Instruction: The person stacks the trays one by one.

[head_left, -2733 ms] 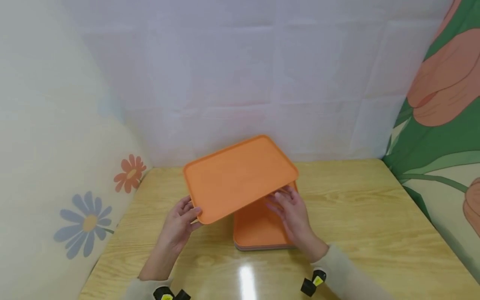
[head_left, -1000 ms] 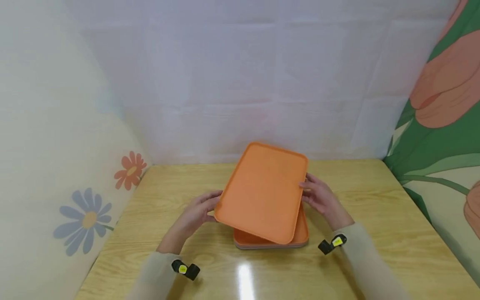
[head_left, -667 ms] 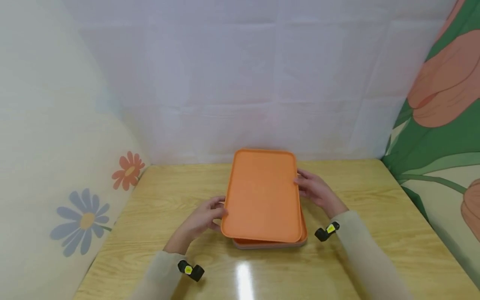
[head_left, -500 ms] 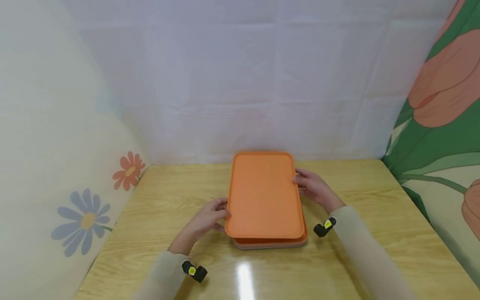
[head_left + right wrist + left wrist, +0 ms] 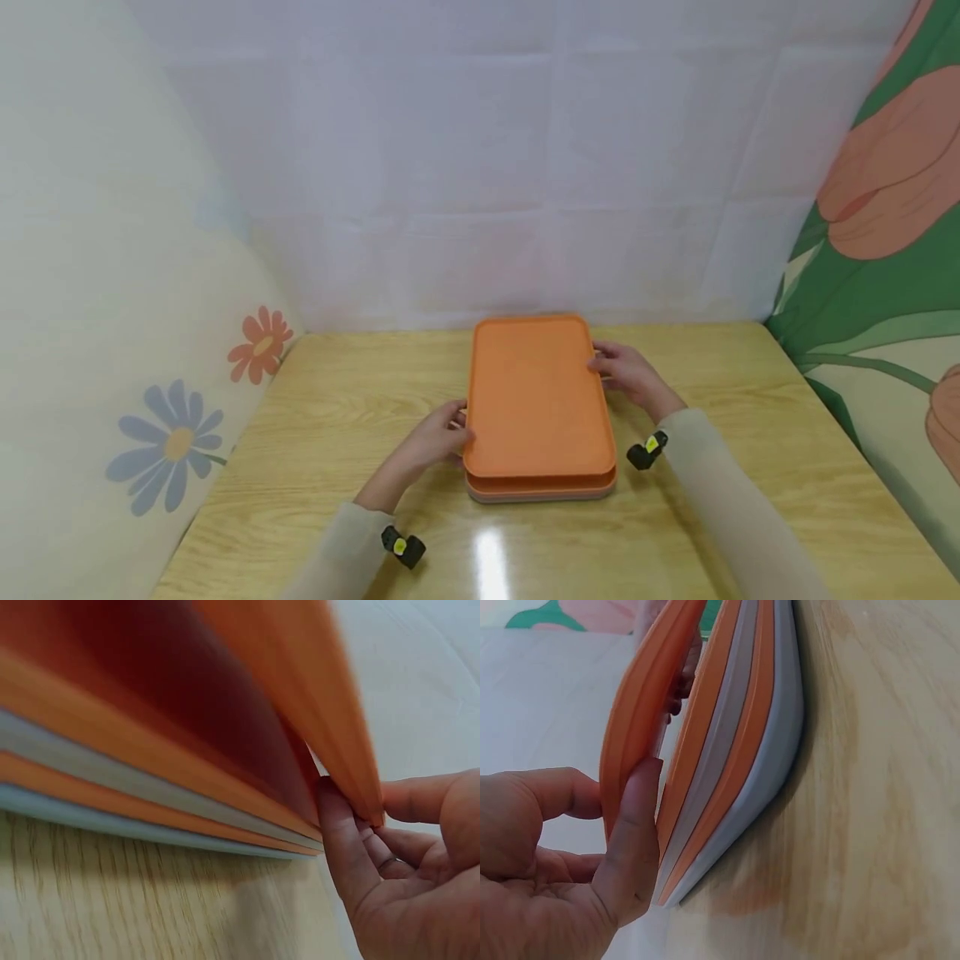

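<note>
An orange rectangular tray (image 5: 536,400) is held just above a stack of trays (image 5: 542,493), nearly lined up with it. My left hand (image 5: 433,437) pinches its left edge; in the left wrist view, thumb and fingers lie on either side of the rim. At the opposite edge, my right hand (image 5: 632,375) pinches the rim, as the right wrist view also shows. A gap separates the held tray from the stack. Orange and grey trays alternate in that stack (image 5: 739,712), with an orange one on top and a grey one at the bottom. Most of its upper surface is hidden.
The stack stands on a wood-grain table (image 5: 352,383). Behind the table hangs a white cloth (image 5: 450,167). A flower-printed panel (image 5: 97,275) borders the left side, and a green panel with large tulips (image 5: 885,275) the right.
The held tray has turned from a slanted, crosswise position to line up with the stack and has come down toward it. My right hand has moved from beneath it to its right edge.
</note>
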Tool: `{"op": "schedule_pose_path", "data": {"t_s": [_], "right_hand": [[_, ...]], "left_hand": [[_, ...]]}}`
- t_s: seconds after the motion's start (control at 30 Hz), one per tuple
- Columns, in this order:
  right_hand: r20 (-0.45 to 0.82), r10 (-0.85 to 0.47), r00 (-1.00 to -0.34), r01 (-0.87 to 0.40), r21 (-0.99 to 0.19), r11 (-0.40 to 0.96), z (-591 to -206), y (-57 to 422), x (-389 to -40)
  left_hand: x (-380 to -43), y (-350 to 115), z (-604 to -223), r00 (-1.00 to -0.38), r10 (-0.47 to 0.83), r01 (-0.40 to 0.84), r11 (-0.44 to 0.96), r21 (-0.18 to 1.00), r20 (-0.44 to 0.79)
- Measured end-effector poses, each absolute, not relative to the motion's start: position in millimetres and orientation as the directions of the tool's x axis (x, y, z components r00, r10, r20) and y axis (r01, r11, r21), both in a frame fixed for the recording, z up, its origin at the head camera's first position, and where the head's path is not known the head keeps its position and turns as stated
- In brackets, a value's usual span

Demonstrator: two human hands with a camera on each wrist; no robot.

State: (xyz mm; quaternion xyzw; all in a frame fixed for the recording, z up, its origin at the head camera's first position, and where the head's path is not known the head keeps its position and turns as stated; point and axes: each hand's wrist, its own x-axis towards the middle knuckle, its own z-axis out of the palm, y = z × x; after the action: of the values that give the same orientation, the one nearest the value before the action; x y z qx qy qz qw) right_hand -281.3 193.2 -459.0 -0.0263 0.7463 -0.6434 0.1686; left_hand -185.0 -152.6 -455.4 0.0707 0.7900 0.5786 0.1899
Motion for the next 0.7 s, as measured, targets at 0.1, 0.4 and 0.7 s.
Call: {"op": "schedule_pose_path", "data": {"t_s": [0.1,0.4,0.7], "right_hand": [[-0.225,-0.242,-0.944,0.176,-0.962,0.207,-457.8,193.6,-281.6],[-0.225,-0.245,-0.943,0.157,-0.950,0.269,-459.1,195.0,-279.9],[-0.230,-0.227,-0.946,0.149,-0.933,0.327,-458.7,194.1,-281.8]], "left_hand": [[-184.6,-149.3,-456.2,-0.932,0.302,-0.088,0.351,0.932,-0.202],[-184.1,-141.4,-455.6,-0.950,0.262,-0.019,0.496,0.868,-0.171],[-183.9,-135.7,-451.6,-0.943,0.274,-0.011,0.536,0.844,-0.187]]}}
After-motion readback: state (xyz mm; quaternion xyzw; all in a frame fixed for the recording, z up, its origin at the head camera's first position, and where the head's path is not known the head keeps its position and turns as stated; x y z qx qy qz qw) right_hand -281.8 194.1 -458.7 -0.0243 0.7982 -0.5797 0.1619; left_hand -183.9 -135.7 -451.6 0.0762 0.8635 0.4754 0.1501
